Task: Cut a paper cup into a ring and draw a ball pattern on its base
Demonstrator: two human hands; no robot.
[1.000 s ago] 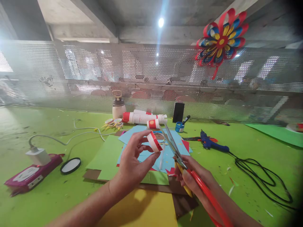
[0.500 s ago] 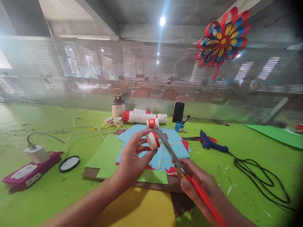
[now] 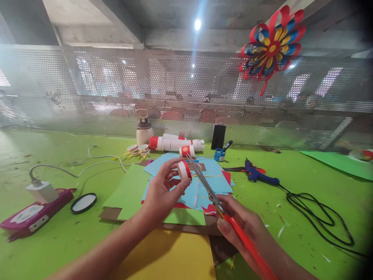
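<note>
- the left hand [image 3: 160, 190] is raised over the blue paper [image 3: 220, 186], its fingers pinching a short white ring [image 3: 183, 170] with a red edge, thumb underneath and fingertips on top.
- the ring is up in the air above the blue paper, tipped a little, red edge towards the scissors [image 3: 205, 184].
- the right hand [image 3: 241, 221] is by the near right corner of the blue paper, fingers wrapped round the scissors' red handles.
- the blades slant across above the blue paper with their tips right by the ring; from here i can't tell whether they touch it.
- at the far edge of the blue paper a small red and white cup [image 3: 186, 151] lies on its side, and beyond it a long row of nested cups [image 3: 177, 145].
- right of the blue paper, on the green desk [image 3: 67, 151], there's a blue glue gun [image 3: 260, 174] with a black cord.
- well left of the blue paper sits a purple power strip [image 3: 36, 214] with a white plug.
- nearer than the blue paper is a yellow sheet [image 3: 171, 256].
</note>
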